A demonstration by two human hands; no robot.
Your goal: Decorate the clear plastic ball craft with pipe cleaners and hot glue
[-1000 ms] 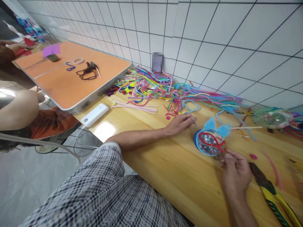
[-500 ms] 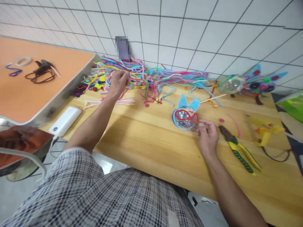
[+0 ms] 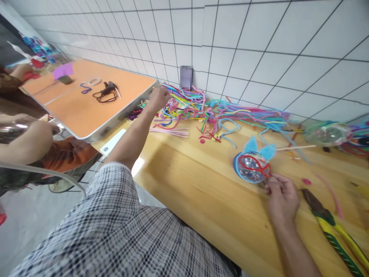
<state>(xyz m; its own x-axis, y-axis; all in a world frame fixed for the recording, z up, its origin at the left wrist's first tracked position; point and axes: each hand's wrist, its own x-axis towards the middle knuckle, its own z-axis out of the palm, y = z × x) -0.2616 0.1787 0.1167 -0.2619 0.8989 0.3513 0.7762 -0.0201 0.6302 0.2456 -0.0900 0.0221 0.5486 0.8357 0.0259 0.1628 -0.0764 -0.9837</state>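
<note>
My right hand is closed in a pinch at the right end of a bent red pipe cleaner, shaped into two loops. This red shape lies across the front of a clear ball that has blue pipe cleaner ears and a blue rim. Over the left end of a heap of coloured pipe cleaners, my left hand reaches out with its fingers curled. What those fingers hold, if anything, is hidden.
Pliers with yellow-green handles lie right of my right hand. A second clear ball is at the back right. A phone-like object leans on the tiled wall. Left are a white power bank, an orange table and another person's arm.
My view has swung left, bringing the other person's arm into sight. My left hand has shifted toward the left end of the heap. The right hand keeps its pinch beside the ball.
</note>
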